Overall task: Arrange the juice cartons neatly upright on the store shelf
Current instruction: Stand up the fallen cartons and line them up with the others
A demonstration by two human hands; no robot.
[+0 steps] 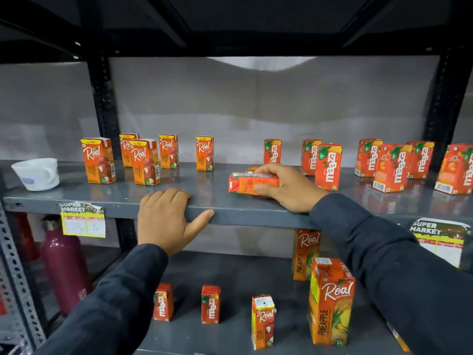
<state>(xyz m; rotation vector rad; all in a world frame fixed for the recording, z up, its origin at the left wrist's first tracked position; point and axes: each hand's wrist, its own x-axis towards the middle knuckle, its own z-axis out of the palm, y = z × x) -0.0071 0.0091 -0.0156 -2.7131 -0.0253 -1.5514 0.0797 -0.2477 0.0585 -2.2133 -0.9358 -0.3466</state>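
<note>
My right hand (286,187) is shut on a small orange juice carton (245,182) that lies on its side on the grey shelf (179,198), near its middle. My left hand (166,216) grips the shelf's front edge, fingers on top and thumb below. Several upright Real litchi cartons (98,160) stand to the left. Several upright Maaza cartons (329,166) stand to the right; one (272,151) stands just behind my right hand.
A white cup (37,172) sits at the shelf's left end. On the lower shelf stand small Maaza cartons (210,303), a small Real carton (263,321) and two tall Real pineapple cartons (331,303). A maroon bottle (65,262) stands lower left. Black uprights (105,103) frame the bay.
</note>
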